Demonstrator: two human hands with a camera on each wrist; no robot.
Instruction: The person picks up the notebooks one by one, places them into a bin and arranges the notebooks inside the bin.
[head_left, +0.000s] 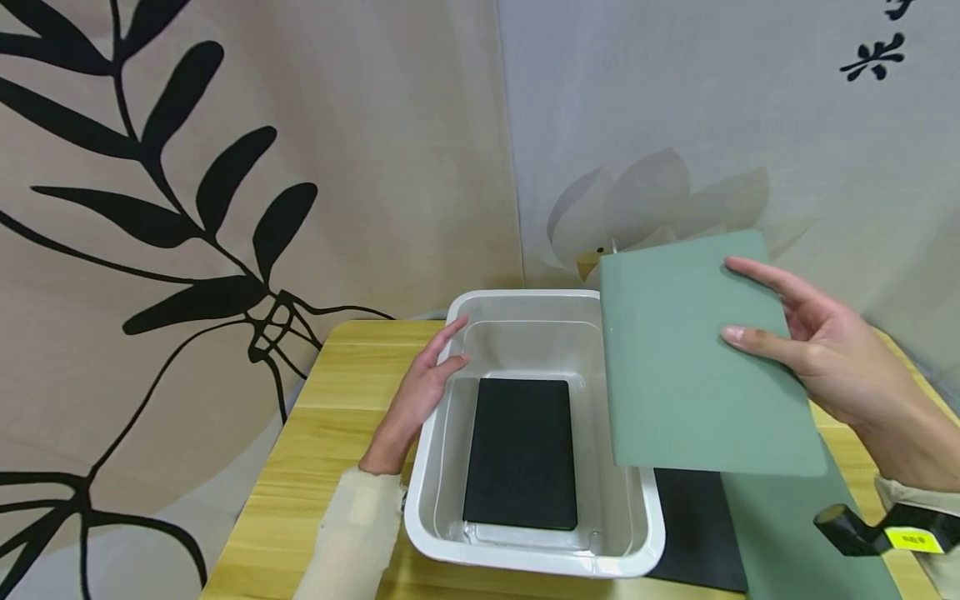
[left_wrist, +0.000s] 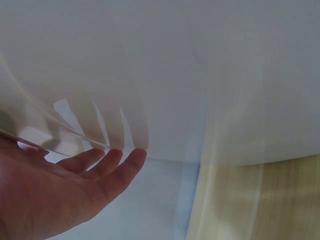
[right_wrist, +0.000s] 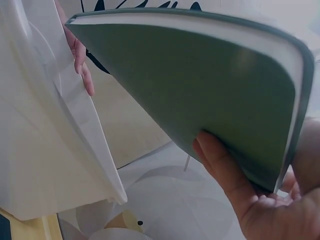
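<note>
My right hand grips a green softcover notebook by its right edge, thumb on the near cover and fingers behind. In the right wrist view the white page edges of the notebook show between its covers. It is held up over the right side of a white plastic basin. My left hand holds the basin's left rim, thumb over the top; in the left wrist view its fingertips touch the outer wall. A black notebook lies flat on the basin floor.
Right of the basin, another black notebook and a green one lie on the wooden table, partly hidden by the raised notebook. Patterned curtains hang behind the table and along its left.
</note>
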